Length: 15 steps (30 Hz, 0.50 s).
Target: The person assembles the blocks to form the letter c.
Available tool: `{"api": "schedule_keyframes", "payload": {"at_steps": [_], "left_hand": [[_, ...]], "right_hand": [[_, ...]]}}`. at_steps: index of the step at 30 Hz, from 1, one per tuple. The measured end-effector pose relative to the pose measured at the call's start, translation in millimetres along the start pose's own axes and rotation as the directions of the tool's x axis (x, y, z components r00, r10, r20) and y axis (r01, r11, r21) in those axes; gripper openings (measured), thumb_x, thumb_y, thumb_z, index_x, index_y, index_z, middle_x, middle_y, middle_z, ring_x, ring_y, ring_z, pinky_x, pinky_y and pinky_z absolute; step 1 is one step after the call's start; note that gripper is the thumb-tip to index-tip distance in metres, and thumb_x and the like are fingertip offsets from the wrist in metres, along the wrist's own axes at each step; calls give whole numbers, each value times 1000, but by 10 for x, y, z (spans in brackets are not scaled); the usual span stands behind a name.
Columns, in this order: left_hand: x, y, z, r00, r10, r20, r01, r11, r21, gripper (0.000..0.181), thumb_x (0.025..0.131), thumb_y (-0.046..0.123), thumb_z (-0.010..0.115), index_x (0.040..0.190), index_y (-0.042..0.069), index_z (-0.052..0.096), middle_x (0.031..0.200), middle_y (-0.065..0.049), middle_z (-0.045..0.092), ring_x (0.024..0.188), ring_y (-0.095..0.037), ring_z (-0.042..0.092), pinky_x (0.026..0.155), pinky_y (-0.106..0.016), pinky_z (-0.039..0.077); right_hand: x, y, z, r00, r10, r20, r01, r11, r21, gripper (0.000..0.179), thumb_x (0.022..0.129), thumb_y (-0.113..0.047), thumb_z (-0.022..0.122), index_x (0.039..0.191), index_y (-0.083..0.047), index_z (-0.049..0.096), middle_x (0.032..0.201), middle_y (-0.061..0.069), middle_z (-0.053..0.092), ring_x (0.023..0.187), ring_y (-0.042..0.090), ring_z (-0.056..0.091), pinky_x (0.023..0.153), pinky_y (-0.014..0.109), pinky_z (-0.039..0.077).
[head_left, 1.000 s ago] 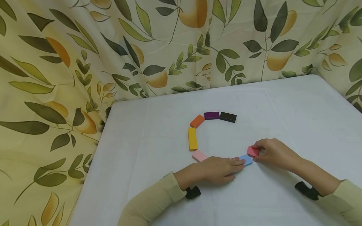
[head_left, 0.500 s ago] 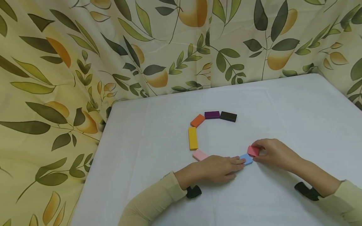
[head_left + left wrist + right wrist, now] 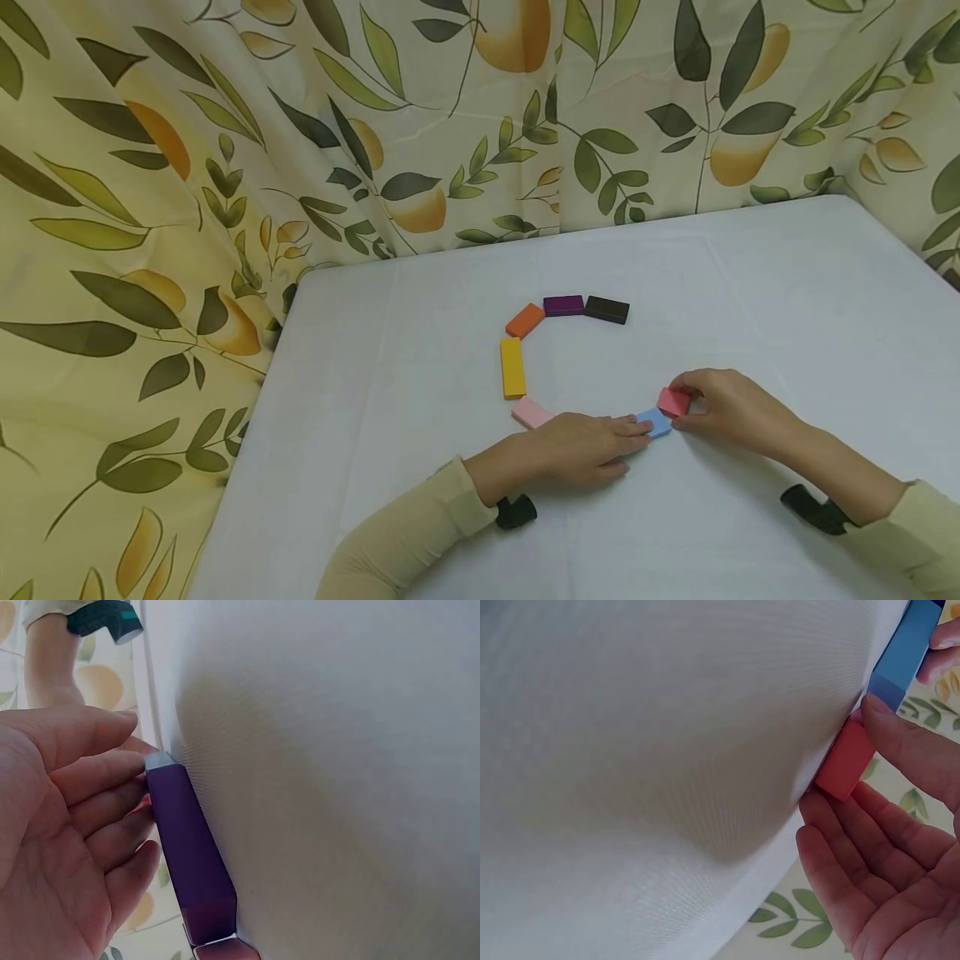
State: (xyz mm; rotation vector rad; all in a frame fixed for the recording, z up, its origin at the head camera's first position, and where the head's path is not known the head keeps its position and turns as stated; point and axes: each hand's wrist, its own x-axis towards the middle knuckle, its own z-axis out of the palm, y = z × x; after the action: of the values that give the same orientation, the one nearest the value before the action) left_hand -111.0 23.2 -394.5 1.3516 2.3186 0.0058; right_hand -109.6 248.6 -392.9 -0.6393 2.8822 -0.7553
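My right hand (image 3: pixel 735 408) pinches a small red block (image 3: pixel 673 402) between thumb and fingers, at one end of a light blue block (image 3: pixel 657 422). Stretched out over the curved row lies my left hand (image 3: pixel 581 450), its fingertips touching the blue block. A purple block (image 3: pixel 191 847), hidden under that hand in the head view, shows beside its straight fingers in the left wrist view. A light pink block (image 3: pixel 531 412) sticks out near the left wrist. In the right wrist view the red block (image 3: pixel 846 759) stands close to the blue block (image 3: pixel 904 656).
The curve continues through a yellow block (image 3: pixel 513 368), an orange block (image 3: pixel 525 320), a dark purple block (image 3: pixel 563 306) and a black block (image 3: pixel 607 310). All rest on a white-covered table (image 3: pixel 390 375). A leaf-and-fruit patterned curtain (image 3: pixel 480 125) borders its back and left.
The red block has shifted very slightly to the right in my right hand's pinch. My left hand stays on the row, and the other blocks keep their places.
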Motion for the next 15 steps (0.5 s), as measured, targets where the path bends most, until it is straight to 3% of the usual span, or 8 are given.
{"api": "schedule_keyframes", "payload": {"at_steps": [15], "left_hand": [[-39,0,-4,1000,-10,-19,10,1000,-11,55,96,39,43,146,28,22,149,19,11,132,6,7,102,-16,23]], "right_hand": [[26,9,12,1000,8,-1,-8,1000,-2,34,66,-10,81,93,2,65,81,-2,62,77,18,58,69,38,50]]}}
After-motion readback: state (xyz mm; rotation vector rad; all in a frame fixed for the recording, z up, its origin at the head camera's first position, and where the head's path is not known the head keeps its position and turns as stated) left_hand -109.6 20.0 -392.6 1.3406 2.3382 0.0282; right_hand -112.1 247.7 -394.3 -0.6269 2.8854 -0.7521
